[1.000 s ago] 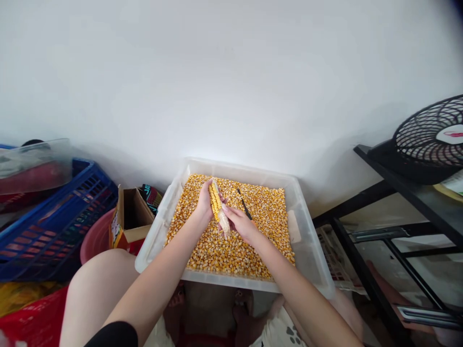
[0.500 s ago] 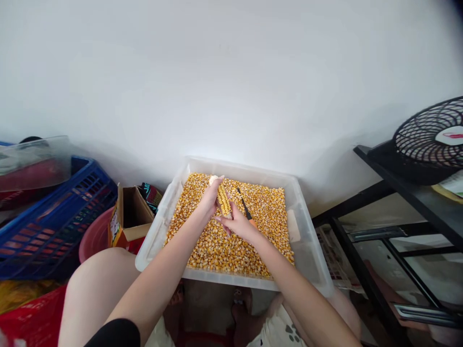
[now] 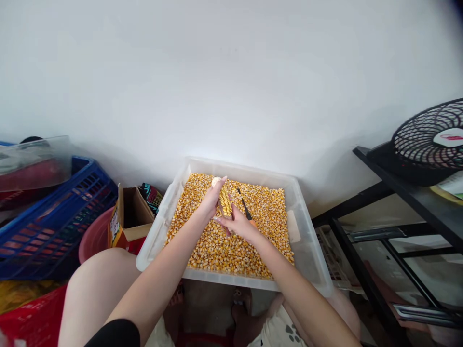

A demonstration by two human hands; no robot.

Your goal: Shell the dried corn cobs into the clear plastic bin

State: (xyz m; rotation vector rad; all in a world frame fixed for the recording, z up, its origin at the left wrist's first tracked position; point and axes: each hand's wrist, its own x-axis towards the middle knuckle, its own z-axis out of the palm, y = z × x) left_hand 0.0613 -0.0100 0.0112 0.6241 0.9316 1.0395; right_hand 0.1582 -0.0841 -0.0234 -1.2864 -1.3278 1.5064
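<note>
A clear plastic tub full of loose yellow corn kernels sits in front of me. Over its middle I hold a corn cob with both hands. My left hand grips its far upper end, where a pale bare tip shows. My right hand is closed around the near lower end. A thin black tool with an orange handle lies on the kernels just right of my hands.
At the left stand a blue crate, a pink basin, an open cardboard box and a red container. A black shelf frame with a fan stands at the right. A white wall is behind.
The cob has turned and shifted slightly right. My right hand has slid up over its bare lower part, and my left hand moved to the top end.
</note>
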